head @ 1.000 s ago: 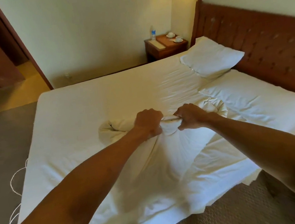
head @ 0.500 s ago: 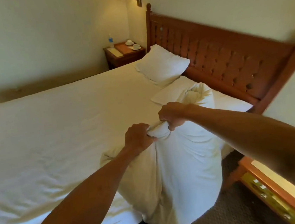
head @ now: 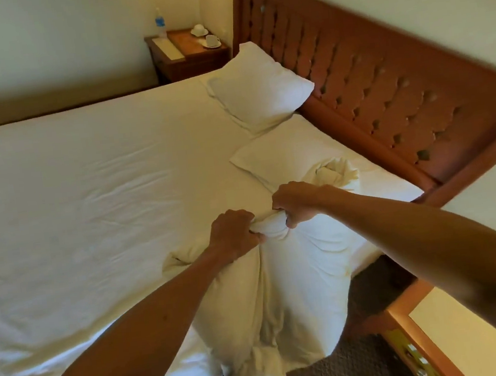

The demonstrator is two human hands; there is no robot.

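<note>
In the head view, the left hand [head: 233, 235] and right hand [head: 296, 202] are gripping the bunched white sheet [head: 297, 275] side by side, with the fingers [head: 278, 203] curling tight round its twisted top edge. The sheet is draping over the near side of the bed [head: 71, 192], just beside the nearer pillow [head: 292, 155].

One wide-angle camera, worn on the person's head, looks forward and steeply down from the side of the bed [head: 71, 192]. It faces across it towards the headboard [head: 383, 85] at the upper right and the nightstand [head: 191, 58] in the far corner. The left hand [head: 233, 235] and right hand [head: 296, 202], gripping the sheet [head: 297, 275], sit close to the lens, about mid-frame.
</note>
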